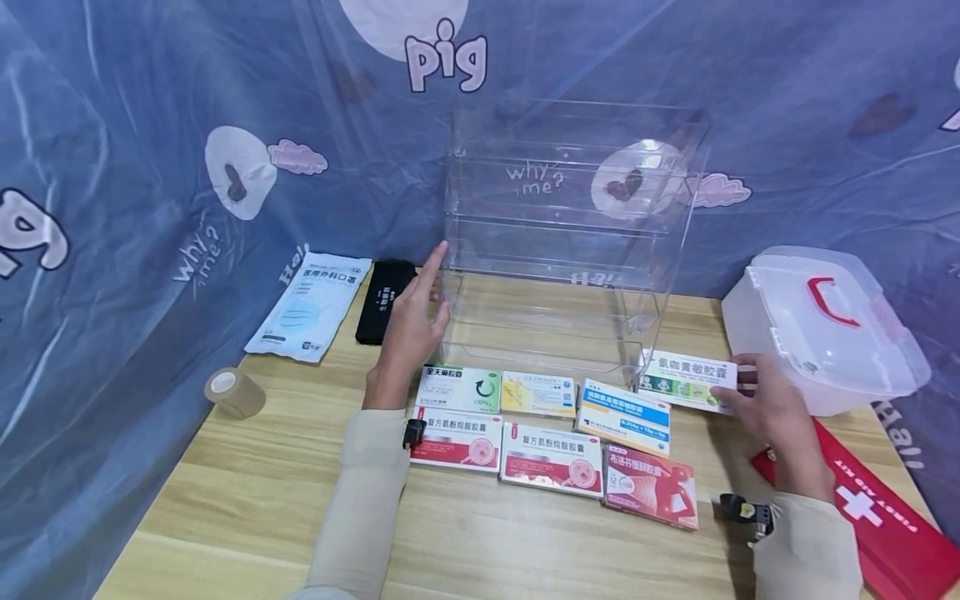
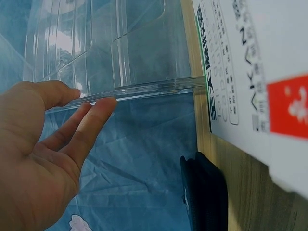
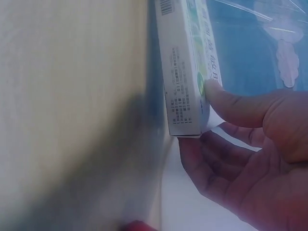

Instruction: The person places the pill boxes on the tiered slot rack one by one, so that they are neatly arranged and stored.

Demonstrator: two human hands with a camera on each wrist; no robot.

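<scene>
- My hands are well apart, each with its own thing.
- My left hand [image 1: 414, 321] is at the left side of the clear tiered rack [image 1: 555, 225]; the left wrist view shows my thumb and fingers pinching the edge of its side panel.
- The rack stands upright at the back of the worktop [image 1: 480, 550], in front of a blue printed curtain [image 1: 150, 117].
- My right hand [image 1: 772, 408] holds the right end of a white box with a green strip [image 1: 686, 379], thumb on its printed face and fingers behind.
- That box is beside the rack's front right corner; I cannot tell whether it touches the worktop.
- Nearer to me than the rack, six more boxes lie flat in two rows.
- The far row runs from a green-and-white box [image 1: 459, 390] through a yellow-and-white box [image 1: 538, 395] to a blue-and-white box [image 1: 624, 417].
- The near row has two red-and-white boxes [image 1: 551, 460], then a pinkish-red box [image 1: 651, 487] at its right end.
- Left of the rack are a black case [image 1: 382, 304], a mask packet [image 1: 309, 308] and a brown tape roll [image 1: 236, 393].
- To the right sit a translucent bin [image 1: 825, 333] with a red handle and, nearer me, a red first-aid pouch [image 1: 885, 517].
</scene>
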